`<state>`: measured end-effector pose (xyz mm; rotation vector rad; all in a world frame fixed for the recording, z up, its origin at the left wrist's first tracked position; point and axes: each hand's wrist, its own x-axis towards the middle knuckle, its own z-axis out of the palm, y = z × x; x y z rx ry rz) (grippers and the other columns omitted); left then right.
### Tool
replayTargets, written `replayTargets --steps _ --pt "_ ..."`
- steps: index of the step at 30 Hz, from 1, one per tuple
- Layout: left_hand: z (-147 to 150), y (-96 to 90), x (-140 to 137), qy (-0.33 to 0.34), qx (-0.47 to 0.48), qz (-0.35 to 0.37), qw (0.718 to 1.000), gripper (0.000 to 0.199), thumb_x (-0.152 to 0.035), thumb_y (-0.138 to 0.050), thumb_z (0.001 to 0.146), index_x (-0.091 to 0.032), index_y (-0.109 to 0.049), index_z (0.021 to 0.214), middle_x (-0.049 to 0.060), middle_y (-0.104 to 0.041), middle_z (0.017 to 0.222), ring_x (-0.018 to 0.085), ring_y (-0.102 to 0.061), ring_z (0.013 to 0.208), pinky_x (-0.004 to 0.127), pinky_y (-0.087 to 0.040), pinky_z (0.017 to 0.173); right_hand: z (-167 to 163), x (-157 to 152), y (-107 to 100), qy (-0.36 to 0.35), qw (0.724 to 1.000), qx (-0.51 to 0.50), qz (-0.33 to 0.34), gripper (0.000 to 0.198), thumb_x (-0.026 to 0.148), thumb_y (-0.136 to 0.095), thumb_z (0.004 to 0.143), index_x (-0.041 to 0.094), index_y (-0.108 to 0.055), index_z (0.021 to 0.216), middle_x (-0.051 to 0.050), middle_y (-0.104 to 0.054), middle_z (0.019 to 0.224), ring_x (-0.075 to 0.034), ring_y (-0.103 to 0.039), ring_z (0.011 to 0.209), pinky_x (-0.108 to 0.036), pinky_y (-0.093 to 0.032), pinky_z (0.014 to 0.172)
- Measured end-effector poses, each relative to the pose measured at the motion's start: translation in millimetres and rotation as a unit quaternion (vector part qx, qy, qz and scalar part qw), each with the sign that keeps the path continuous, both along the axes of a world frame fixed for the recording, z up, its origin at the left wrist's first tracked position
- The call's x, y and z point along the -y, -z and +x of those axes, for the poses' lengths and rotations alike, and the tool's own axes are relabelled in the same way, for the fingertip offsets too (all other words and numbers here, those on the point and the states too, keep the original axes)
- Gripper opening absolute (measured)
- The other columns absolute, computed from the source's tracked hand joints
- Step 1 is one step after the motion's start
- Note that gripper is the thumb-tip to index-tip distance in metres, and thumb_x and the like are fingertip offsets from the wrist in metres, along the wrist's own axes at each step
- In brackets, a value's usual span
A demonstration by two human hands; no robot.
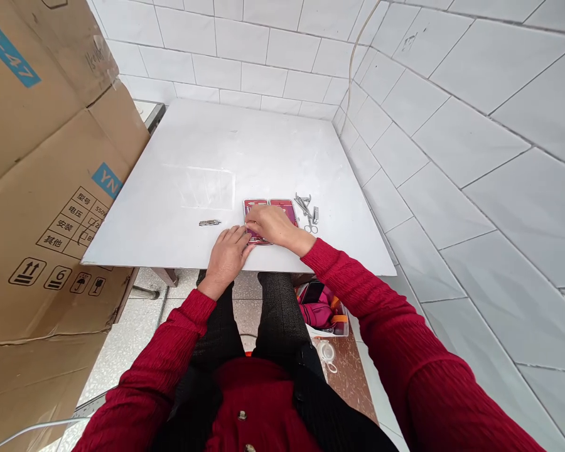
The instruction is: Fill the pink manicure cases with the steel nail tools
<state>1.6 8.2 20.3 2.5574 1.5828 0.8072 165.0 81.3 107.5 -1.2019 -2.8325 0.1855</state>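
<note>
An open manicure set case (289, 207), dark red with a purplish lining, lies near the table's front edge, with small metal tools partly visible inside. My left hand (228, 252) is at the case's lower left corner, fingers along its left side and thumb by its front edge. Over the left half reaches my right hand (272, 225), fingers pinched together; whatever they hold is hidden. A folded nail clipper (209, 222) rests apart on the left. To the right of the case lie small scissors (309, 225), metal nippers (303, 202) and a small nail clipper (316, 215).
The white table (282, 150) meets tiled walls at the back and right. Large cardboard boxes (51, 188) stand along its left side. Below the right front edge is a plastic bin (329, 328) of pink and orange things, with a white lid-like object (326, 351) beside it.
</note>
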Motion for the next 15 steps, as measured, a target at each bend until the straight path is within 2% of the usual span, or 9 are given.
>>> replayTargets --steps 5,8,12,15 --pt "0 -0.3 0 -0.011 0.001 0.002 1.000 0.027 -0.033 -0.055 0.104 -0.018 -0.073 0.118 0.015 -0.074 0.121 0.032 -0.064 0.121 0.050 -0.049 0.107 -60 -14 -1 -0.054 0.998 0.005 0.021 0.024 0.018 -0.053 0.103 0.013 -0.074 0.113 -0.013 -0.071 0.117 -0.023 -0.064 0.104 -0.031 -0.043 0.083" --pt "-1 1.2 1 -0.018 0.000 0.006 1.000 0.026 -0.033 -0.056 0.104 -0.017 -0.074 0.113 0.014 -0.076 0.115 0.032 -0.066 0.115 0.049 -0.051 0.104 -88 -20 2 -0.076 0.996 0.042 0.034 0.027 0.012 -0.049 0.101 0.010 -0.074 0.110 -0.015 -0.071 0.119 -0.024 -0.065 0.104 -0.032 -0.047 0.085" --pt "-1 2.6 1 -0.024 -0.008 0.002 1.000 0.025 -0.032 -0.058 0.103 -0.016 -0.076 0.110 0.015 -0.077 0.108 0.033 -0.068 0.109 0.049 -0.052 0.099 -105 -26 7 -0.091 0.991 0.092 0.035 0.031 0.004 -0.046 0.098 0.006 -0.075 0.105 -0.020 -0.074 0.114 -0.025 -0.068 0.103 -0.034 -0.051 0.087" --pt "-1 4.0 1 -0.028 -0.014 -0.001 0.999 0.024 -0.032 -0.060 0.102 -0.015 -0.077 0.106 0.015 -0.077 0.104 0.034 -0.070 0.105 0.048 -0.053 0.097 -110 -27 9 -0.108 0.989 0.100 0.024 0.030 0.003 -0.048 0.097 0.005 -0.075 0.109 -0.022 -0.074 0.116 -0.027 -0.069 0.108 -0.037 -0.052 0.092"
